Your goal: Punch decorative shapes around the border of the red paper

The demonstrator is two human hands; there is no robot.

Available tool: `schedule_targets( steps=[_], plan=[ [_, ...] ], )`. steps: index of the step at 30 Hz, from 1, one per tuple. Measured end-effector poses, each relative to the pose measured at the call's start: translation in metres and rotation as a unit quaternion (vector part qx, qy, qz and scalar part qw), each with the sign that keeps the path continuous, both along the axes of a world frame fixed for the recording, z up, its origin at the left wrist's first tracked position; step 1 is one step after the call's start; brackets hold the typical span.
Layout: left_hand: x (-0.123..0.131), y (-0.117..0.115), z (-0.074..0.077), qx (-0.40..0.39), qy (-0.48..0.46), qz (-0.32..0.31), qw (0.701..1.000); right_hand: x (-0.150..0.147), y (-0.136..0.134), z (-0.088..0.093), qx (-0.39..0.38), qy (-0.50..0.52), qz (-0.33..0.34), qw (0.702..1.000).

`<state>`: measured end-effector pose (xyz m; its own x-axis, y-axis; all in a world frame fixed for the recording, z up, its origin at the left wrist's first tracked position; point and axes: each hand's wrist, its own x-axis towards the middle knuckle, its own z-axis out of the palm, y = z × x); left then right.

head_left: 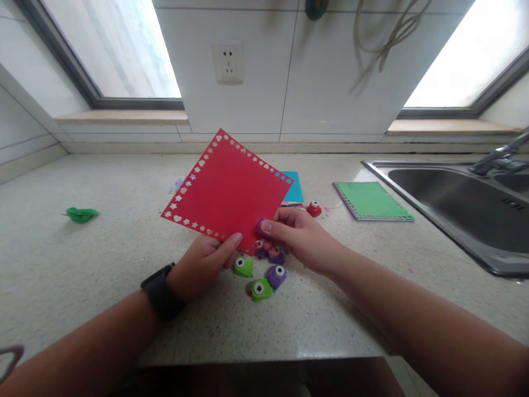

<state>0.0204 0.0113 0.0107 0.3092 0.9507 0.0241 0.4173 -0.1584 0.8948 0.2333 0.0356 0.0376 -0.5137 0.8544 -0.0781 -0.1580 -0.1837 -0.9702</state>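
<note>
While left grip (210,255) pinches red paper (227,190) | right grip (300,236) holds purple punch (260,226) | sink (446,190) at right

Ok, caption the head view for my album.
Left grip holding square red paper sheet, right grip holding purple craft punch at its edge.

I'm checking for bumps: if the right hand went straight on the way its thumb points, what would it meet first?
Most likely the red sheet: the purple punch in the right hand sits at its edge, though depth there is hard to judge.
</note>
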Motion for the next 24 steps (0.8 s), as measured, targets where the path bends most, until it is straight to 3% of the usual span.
schedule_targets(
  steps=[24],
  plan=[
    [-0.0013,0.0001,0.0011,0.019,-0.01,-0.026,0.999,0.0008,-0.0005,0.0013,0.054,0.0,0.009,0.999]
  ],
)
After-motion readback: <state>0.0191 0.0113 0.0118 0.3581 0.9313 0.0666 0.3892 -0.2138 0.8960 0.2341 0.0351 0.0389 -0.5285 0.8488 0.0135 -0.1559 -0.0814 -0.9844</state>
